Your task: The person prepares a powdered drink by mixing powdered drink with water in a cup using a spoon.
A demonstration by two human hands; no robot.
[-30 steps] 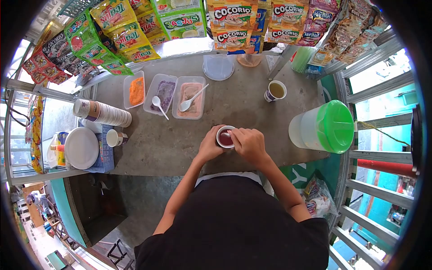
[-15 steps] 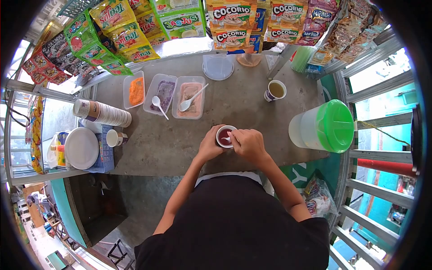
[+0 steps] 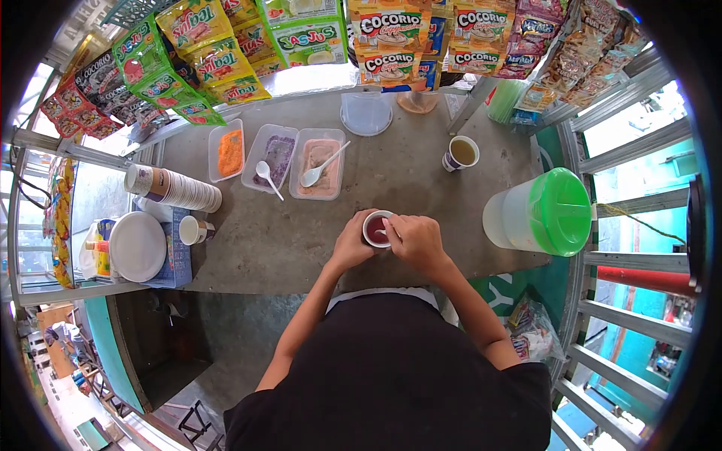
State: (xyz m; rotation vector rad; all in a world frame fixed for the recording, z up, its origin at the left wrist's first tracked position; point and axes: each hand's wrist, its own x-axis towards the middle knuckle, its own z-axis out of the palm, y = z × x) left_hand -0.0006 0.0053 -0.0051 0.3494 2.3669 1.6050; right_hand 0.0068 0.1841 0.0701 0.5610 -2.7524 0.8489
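My left hand (image 3: 352, 242) is wrapped round the side of a paper cup (image 3: 367, 239) of dark red liquid, near the front of the counter. A white plastic spoon (image 3: 381, 231) dips into that liquid; its handle is pinched in the fingers of my right hand (image 3: 416, 239), over the cup's right rim. Ahead and to the left are tubs of orange powder (image 3: 230, 152), purple powder (image 3: 280, 154) and pinkish powder (image 3: 326, 146). White spoons lie in the purple and pinkish tubs. Another paper cup (image 3: 461, 153) with brownish-yellow liquid stands farther back on the right.
A green-lidded container (image 3: 538, 212) stands at the right. On the left are a lying stack of paper cups (image 3: 173, 188), a single cup (image 3: 196, 230) and a round white lid (image 3: 138, 246). Drink sachets (image 3: 389, 41) hang along the far edge, above a clear tub (image 3: 366, 114).
The spoon has shifted slightly inside the cup with a small movement of my right hand. My left hand keeps its hold on the cup.
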